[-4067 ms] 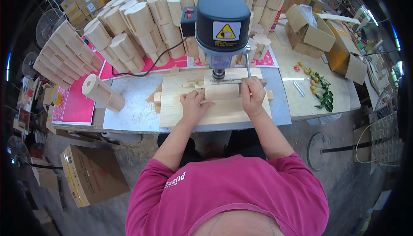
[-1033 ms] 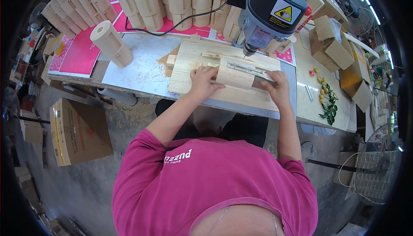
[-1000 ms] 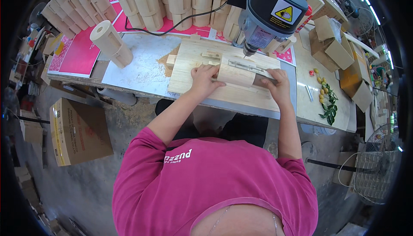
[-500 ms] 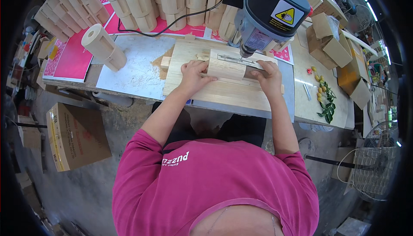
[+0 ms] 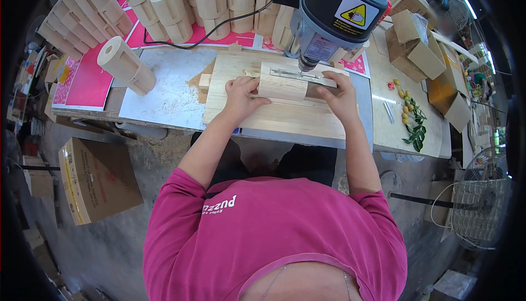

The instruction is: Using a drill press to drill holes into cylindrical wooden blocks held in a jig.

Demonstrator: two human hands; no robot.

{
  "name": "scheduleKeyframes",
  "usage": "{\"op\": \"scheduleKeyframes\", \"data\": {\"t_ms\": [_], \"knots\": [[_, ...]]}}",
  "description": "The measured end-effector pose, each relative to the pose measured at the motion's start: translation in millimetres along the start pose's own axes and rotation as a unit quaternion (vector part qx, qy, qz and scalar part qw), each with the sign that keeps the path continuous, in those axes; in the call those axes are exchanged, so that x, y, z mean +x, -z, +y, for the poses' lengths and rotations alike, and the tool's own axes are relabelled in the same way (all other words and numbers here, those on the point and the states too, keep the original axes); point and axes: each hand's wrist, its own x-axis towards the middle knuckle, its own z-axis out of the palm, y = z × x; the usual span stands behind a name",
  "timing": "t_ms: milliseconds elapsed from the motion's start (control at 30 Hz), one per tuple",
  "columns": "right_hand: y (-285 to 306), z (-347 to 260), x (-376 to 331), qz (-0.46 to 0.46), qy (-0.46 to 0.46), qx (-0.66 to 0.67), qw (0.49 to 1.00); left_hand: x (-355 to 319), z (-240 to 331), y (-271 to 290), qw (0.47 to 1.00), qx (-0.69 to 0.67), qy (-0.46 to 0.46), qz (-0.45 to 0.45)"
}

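Note:
A curved pale wooden block (image 5: 283, 87) lies on a wooden jig board (image 5: 274, 115) under the grey drill press head (image 5: 334, 16). My left hand (image 5: 240, 94) presses on the block's left end. My right hand (image 5: 341, 94) holds its right end, next to a metal strip (image 5: 300, 75) along the jig. The drill bit comes down just behind the block, between my hands.
Many stacked rounded wooden blocks (image 5: 164, 5) fill the back of the bench, with one loose stack (image 5: 123, 62) at the left. Sawdust lies on the metal sheet (image 5: 164, 90). Cardboard boxes (image 5: 416, 49) stand at the right, another box (image 5: 96, 177) on the floor; a fan (image 5: 476, 205) at lower right.
My head has shifted, so the bench sits differently in view. Both hands stay on the wooden block under the drill; the block has slid a little to the left on the jig.

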Motion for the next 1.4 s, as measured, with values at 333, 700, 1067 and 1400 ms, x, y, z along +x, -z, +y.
{"op": "scheduleKeyframes", "data": {"t_ms": [333, 700, 1067, 1400], "knots": [[105, -45, 106, 0.297, 0.068, 0.161, 0.939, 0, -3, 2, 0.999, 0.02, -0.025, 0.006], [114, -93, 94, 0.168, 0.046, -0.136, 0.975, 1, -1, 1, 1.0, 0.017, -0.007, -0.004], [49, -77, -6, 0.227, 0.062, 0.048, 0.971, 1, -4, 0, 1.0, 0.012, -0.01, -0.003], [1, -35, -16, 0.231, 0.124, 0.085, 0.961, 1, -1, 1, 1.0, 0.01, -0.018, 0.003]]}}
